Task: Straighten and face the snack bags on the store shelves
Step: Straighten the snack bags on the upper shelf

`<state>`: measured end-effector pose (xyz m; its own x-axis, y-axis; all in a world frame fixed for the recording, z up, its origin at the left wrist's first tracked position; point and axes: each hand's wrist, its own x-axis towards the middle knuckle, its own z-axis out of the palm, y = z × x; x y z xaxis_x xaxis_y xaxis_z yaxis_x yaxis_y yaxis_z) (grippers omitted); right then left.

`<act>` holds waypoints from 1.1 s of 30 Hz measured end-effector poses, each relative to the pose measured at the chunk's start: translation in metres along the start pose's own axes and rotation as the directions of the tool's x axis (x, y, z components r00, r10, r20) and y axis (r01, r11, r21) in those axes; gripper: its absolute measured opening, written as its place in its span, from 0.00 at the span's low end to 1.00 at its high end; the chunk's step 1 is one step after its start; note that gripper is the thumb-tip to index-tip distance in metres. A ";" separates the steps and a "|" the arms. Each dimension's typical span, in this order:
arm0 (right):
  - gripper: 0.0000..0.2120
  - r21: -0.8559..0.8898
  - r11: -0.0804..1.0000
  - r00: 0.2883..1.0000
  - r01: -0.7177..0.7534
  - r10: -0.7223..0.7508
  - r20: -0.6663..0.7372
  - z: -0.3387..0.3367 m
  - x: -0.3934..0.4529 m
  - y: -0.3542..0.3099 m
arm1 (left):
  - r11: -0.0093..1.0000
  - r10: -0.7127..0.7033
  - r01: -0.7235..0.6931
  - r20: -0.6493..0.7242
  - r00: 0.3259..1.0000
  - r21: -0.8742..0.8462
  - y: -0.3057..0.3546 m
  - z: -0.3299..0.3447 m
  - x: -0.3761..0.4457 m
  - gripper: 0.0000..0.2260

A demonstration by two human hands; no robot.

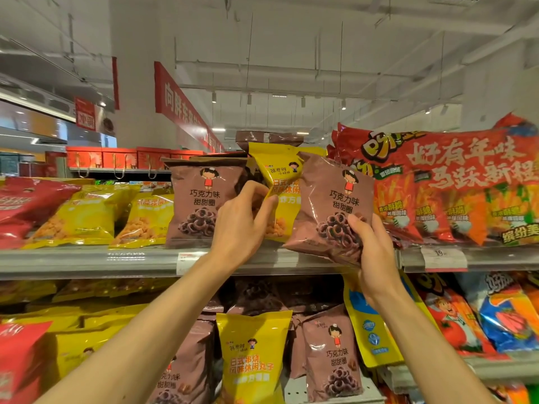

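On the top shelf (87, 259) a brown chocolate-ring snack bag (198, 196) stands upright facing me. My left hand (239, 225) reaches between it and a tilted yellow snack bag (281, 176) behind, with the thumb touching the yellow bag's edge and the fingers curled at the brown bag's right side. My right hand (370, 249) grips the lower right corner of a second brown chocolate-ring bag (332, 205), which is tilted and hangs over the shelf's front edge. Another brown bag (269, 139) lies on top at the back.
Yellow bags (87, 217) and red bags (26, 208) fill the top shelf to the left. Large red multi-pack bags (455, 182) crowd the right. The lower shelf holds brown bags (332, 354), a yellow bag (252, 354), and colourful bags (495, 313).
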<state>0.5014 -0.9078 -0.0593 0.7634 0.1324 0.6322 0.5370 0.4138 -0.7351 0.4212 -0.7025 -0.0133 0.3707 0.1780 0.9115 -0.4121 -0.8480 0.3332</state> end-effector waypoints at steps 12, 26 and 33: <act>0.12 -0.175 0.980 0.993 0.099 -0.107 -0.039 0.017 0.009 -0.011 | 0.997 0.052 -0.031 -0.285 0.957 0.077 -0.005 -0.072 -0.007 0.04; 0.30 -0.673 0.706 0.976 0.219 -0.144 0.166 0.061 0.033 0.008 | 0.971 0.038 0.030 -0.275 0.961 0.238 -0.031 -0.115 -0.031 0.09; 0.30 -0.766 0.596 0.971 0.239 -0.138 0.196 0.068 0.027 0.008 | 0.974 0.006 0.053 -0.259 0.966 0.222 -0.032 -0.109 -0.036 0.10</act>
<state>0.5019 -0.8396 -0.0311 0.5968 0.2482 0.7630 0.7780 -0.4119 -0.4745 0.3310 -0.6271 -0.0303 0.1402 0.2957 0.9449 -0.1964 -0.9271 0.3193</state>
